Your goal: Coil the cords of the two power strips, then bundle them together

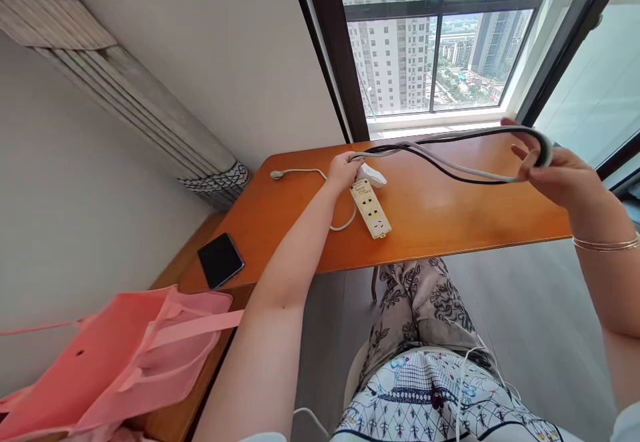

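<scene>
A looped bundle of black and white cables [450,174] stretches through the air between my two hands, above the wooden table. My left hand [345,170] is closed round its left end. At the right end, the fingers of my right hand [555,165] curl round the bend of the loop. Just below my left hand, a cream power strip [371,209] lies on the table. A white adapter or plug [371,175] sits at the strip's far end, partly behind my left hand. The strip's white cord [345,226] curves under my left forearm.
The wooden table [440,219] stands against the window [437,62]. At its left lie a dark phone [221,261] and a cord's plug [277,175]. A pink bag [125,355] rests on a wooden surface at the lower left, near a gathered curtain [150,95].
</scene>
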A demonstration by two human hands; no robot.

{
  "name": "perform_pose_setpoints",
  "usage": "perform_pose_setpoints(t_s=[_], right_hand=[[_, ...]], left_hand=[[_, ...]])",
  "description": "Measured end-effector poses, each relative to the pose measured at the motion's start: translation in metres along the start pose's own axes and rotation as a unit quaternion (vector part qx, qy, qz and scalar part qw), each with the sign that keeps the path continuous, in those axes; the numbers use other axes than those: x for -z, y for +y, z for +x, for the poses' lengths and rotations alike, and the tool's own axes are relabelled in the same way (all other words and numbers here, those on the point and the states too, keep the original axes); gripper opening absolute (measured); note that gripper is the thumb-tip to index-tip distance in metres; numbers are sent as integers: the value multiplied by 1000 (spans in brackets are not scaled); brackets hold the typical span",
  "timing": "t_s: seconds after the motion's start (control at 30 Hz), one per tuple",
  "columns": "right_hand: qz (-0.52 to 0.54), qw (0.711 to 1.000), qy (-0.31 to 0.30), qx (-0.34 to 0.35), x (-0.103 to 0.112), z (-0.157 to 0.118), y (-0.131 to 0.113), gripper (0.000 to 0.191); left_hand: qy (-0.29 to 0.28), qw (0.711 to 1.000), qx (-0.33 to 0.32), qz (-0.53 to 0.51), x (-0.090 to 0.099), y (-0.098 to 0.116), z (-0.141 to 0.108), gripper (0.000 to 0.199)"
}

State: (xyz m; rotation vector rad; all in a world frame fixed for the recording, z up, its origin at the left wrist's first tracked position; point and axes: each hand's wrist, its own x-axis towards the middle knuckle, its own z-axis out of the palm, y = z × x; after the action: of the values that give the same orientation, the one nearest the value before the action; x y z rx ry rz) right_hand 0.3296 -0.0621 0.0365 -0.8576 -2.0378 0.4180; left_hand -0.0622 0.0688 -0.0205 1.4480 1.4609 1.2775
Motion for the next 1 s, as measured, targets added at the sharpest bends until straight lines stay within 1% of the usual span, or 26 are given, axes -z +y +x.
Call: perform_pose_setpoints(t_s=[0.03,0.07,0.13,0.17,0.23,0.27,0.33,0.37,0.43,0.47,0.53,0.6,0.67,0.83,0.93,1.0], right_hand=[[-82,995,-44,23,-9,-10,-9,37],[-163,984,-56,42,-21,-19,-17,28],[-278,958,-43,57,-50,-33,-36,23],[-309,948,-64,51,-69,-38,-46,22],[-325,935,-141,20,-111,-43,-64,23],[-322,927,-190,2,-133,-43,-72,26],[-305,913,-271,-24,-179,-41,-82,31],[-291,909,-296,-30,-200,-38,-84,33],[-259,912,-316,-36,-237,-31,-79,34],[-242,914,-321,-47,-252,-25,-73,33],[-208,923,-318,-67,-275,-13,-58,32],[-180,931,-312,-67,-288,0,-43,35],[-159,940,-294,-68,-295,13,-31,37],[-84,969,-212,-97,-294,34,-12,35],[-57,973,-180,-131,-291,41,10,38],[-63,975,-154,-149,-289,47,28,36]], left_hand=[[15,1000,15,-22,-1,-1,5,27],[25,998,29,-43,-2,-1,9,29],[42,991,70,-110,-6,1,14,34],[44,982,94,-156,-9,3,15,36],[32,957,138,-253,-17,9,14,39],[19,944,155,-292,-22,13,12,41],[-23,923,179,-340,-30,22,6,45],[-50,919,184,-346,-34,26,3,47],[-110,918,176,-338,-40,33,-6,53],[-139,922,161,-323,-42,36,-11,56],[-177,939,108,-273,-45,41,-21,59],[-198,953,52,-225,-47,45,-31,61],[-211,957,17,-196,-48,48,-40,63],[-226,960,-8,-168,-50,53,-54,69],[-236,960,-27,-149,-51,51,-61,71],[-235,962,-41,-135,-51,50,-65,72]])
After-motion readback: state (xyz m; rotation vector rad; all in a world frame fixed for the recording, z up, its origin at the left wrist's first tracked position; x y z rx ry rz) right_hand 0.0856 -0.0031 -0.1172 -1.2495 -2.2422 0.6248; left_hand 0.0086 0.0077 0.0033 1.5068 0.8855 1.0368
